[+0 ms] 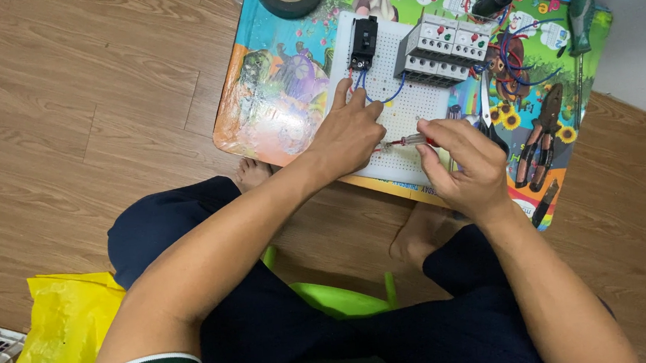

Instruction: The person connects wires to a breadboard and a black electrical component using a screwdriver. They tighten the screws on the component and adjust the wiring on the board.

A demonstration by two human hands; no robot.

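Screwdriver (413, 140): small, clear handle w/ red, lying approx. horizontal over perforated white board (402, 108), tip pointing left, pinched in right hand (466, 165) fingertips. Left hand (350, 132) flat on board, index finger stretched up toward blue wires (378, 95) under black breaker (363, 42). Board sits on colourful low bench (270, 108); breaker upright at top-left corner.

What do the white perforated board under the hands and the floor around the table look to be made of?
White perforated board: probably matte plastic or painted metal, with an even grid of small holes; the look leaves it open. Floor: brown wood-look planks, laminate or timber, with visible grain and plank seams and a low sheen.
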